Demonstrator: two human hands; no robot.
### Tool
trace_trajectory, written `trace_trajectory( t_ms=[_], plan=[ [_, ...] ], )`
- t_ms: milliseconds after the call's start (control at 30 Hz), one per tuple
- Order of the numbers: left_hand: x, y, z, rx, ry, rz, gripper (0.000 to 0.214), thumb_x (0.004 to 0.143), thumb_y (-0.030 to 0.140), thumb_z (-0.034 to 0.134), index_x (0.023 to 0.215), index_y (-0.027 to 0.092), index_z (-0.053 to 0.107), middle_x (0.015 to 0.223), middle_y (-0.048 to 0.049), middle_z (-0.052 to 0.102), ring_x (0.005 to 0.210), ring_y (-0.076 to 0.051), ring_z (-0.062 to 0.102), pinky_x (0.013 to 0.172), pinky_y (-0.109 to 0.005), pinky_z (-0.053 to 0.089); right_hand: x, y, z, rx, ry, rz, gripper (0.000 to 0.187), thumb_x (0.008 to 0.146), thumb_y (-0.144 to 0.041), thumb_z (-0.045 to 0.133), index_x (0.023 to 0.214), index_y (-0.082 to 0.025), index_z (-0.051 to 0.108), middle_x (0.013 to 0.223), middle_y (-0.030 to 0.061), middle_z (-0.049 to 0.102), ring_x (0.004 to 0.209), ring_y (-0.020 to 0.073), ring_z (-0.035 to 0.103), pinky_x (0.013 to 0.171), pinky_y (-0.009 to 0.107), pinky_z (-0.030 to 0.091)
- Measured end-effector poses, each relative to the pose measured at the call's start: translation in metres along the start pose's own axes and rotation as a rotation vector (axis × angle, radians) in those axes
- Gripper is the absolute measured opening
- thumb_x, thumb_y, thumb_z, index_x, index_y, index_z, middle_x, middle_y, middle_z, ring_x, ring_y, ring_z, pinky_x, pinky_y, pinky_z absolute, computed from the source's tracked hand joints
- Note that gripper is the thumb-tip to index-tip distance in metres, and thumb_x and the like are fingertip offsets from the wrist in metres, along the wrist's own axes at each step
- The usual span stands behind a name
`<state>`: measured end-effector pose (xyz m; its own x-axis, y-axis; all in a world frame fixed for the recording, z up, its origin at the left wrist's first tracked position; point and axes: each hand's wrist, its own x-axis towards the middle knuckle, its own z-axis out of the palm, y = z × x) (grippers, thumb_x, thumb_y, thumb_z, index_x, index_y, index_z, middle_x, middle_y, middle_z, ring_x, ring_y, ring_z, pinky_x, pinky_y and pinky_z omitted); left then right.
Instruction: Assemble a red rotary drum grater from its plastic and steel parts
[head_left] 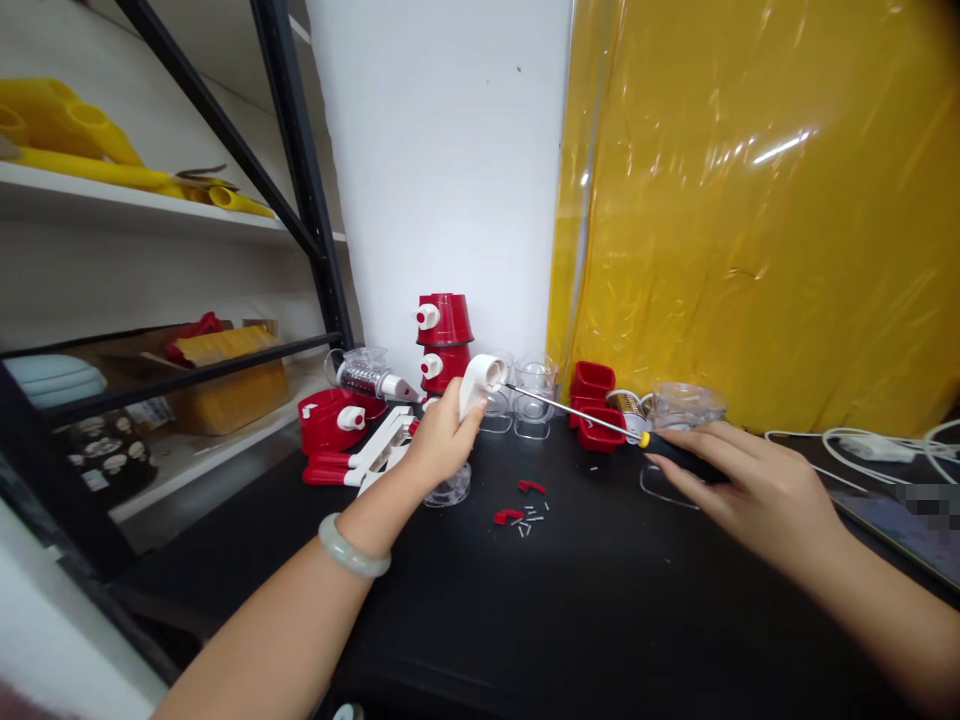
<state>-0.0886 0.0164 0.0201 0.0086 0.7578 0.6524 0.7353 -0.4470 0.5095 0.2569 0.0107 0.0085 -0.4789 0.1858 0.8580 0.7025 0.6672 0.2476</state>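
My left hand (444,435) is closed around a white plastic part (480,380) with a round, hollow end that faces right. In my right hand (739,480) is a screwdriver (577,412) with a long metal shaft and a black and yellow handle. Its tip reaches the round end of the white part; whether it touches a screw cannot be made out. On the table below the white part lie two small red plastic pieces (510,517) and several small screws (529,520).
Stacked red housings (445,320) stand at the back, beside clear cups (535,385). White crank handles (382,440) and a red base (330,425) lie left. Red hoppers (594,380) and clear parts (686,403) sit right, near white cables (877,445) and a tablet-like device (907,530).
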Motion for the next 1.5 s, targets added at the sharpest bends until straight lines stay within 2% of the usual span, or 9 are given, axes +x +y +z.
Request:
trace_trajectory(
  t_ms=[300, 667, 833, 1033, 1133, 1267, 1400, 1500],
  plan=[
    [-0.001, 0.003, -0.002, 0.057, -0.019, 0.003, 0.021, 0.094, 0.04, 0.043, 0.096, 0.021, 0.049, 0.073, -0.0035, 0.063, 0.063, -0.022, 0.061, 0.059, -0.03, 0.041, -0.001, 0.001, 0.0, 0.004, -0.026, 0.045, 0.024, 0.085, -0.031, 0.067, 0.108, -0.022, 0.066, 0.084, 0.0021, 0.071, 0.071, 0.0162, 0.069, 0.069, 0.031, 0.054],
    [0.0, 0.01, -0.007, 0.277, -0.05, 0.023, 0.019, 0.095, 0.038, 0.041, 0.097, 0.02, 0.047, 0.078, -0.0071, 0.064, 0.072, -0.027, 0.064, 0.063, -0.033, 0.041, -0.003, 0.002, 0.002, 0.028, -0.04, 0.065, 0.024, 0.084, -0.03, 0.069, 0.107, -0.023, 0.067, 0.087, 0.003, 0.072, 0.071, 0.0178, 0.069, 0.07, 0.033, 0.054],
    [0.0, 0.007, -0.006, 0.285, -0.066, 0.016, 0.02, 0.096, 0.039, 0.039, 0.099, 0.02, 0.046, 0.076, -0.0068, 0.064, 0.072, -0.027, 0.064, 0.063, -0.033, 0.041, 0.002, -0.003, 0.003, 0.082, 0.01, 0.074, 0.02, 0.083, -0.029, 0.069, 0.102, -0.023, 0.068, 0.086, 0.0036, 0.068, 0.073, 0.0175, 0.067, 0.069, 0.032, 0.055],
    [0.001, 0.005, -0.005, 0.215, -0.035, -0.008, 0.02, 0.095, 0.039, 0.04, 0.098, 0.02, 0.047, 0.079, -0.0072, 0.065, 0.074, -0.027, 0.065, 0.065, -0.034, 0.044, 0.008, -0.005, 0.002, 0.3, 0.033, 0.337, 0.024, 0.079, -0.035, 0.071, 0.101, -0.027, 0.069, 0.094, 0.0065, 0.061, 0.087, 0.0229, 0.066, 0.068, 0.037, 0.058],
    [0.002, 0.002, -0.005, 0.197, -0.016, -0.023, 0.021, 0.095, 0.04, 0.041, 0.098, 0.021, 0.047, 0.081, -0.0075, 0.065, 0.076, -0.027, 0.065, 0.067, -0.034, 0.044, 0.008, -0.003, 0.0, 0.525, 0.028, 0.51, 0.019, 0.08, -0.035, 0.07, 0.097, -0.027, 0.068, 0.098, 0.0062, 0.064, 0.096, 0.0232, 0.066, 0.074, 0.034, 0.059],
    [0.001, -0.003, -0.001, 0.157, -0.017, -0.035, 0.021, 0.095, 0.041, 0.041, 0.094, 0.021, 0.047, 0.076, -0.0058, 0.063, 0.07, -0.025, 0.063, 0.063, -0.033, 0.043, 0.005, -0.001, 0.003, 0.824, 0.117, 0.736, 0.02, 0.08, -0.033, 0.072, 0.098, -0.024, 0.069, 0.11, 0.0065, 0.066, 0.097, 0.021, 0.068, 0.077, 0.029, 0.06],
    [0.001, -0.004, 0.001, 0.111, 0.002, -0.039, 0.021, 0.094, 0.041, 0.042, 0.093, 0.021, 0.047, 0.073, -0.0044, 0.063, 0.065, -0.023, 0.062, 0.062, -0.032, 0.043, 0.004, -0.004, 0.007, 0.862, 0.235, 0.737, 0.011, 0.081, -0.031, 0.071, 0.089, -0.024, 0.072, 0.105, 0.0072, 0.065, 0.114, 0.0249, 0.061, 0.085, 0.032, 0.06],
    [0.002, -0.004, 0.001, 0.093, 0.016, -0.071, 0.019, 0.093, 0.039, 0.043, 0.093, 0.021, 0.048, 0.07, -0.0038, 0.062, 0.063, -0.023, 0.062, 0.061, -0.032, 0.043, 0.006, -0.009, 0.006, 1.019, 0.229, 0.743, 0.01, 0.084, -0.03, 0.068, 0.093, -0.026, 0.069, 0.119, 0.0071, 0.06, 0.121, 0.0244, 0.056, 0.086, 0.031, 0.06]
  ],
)
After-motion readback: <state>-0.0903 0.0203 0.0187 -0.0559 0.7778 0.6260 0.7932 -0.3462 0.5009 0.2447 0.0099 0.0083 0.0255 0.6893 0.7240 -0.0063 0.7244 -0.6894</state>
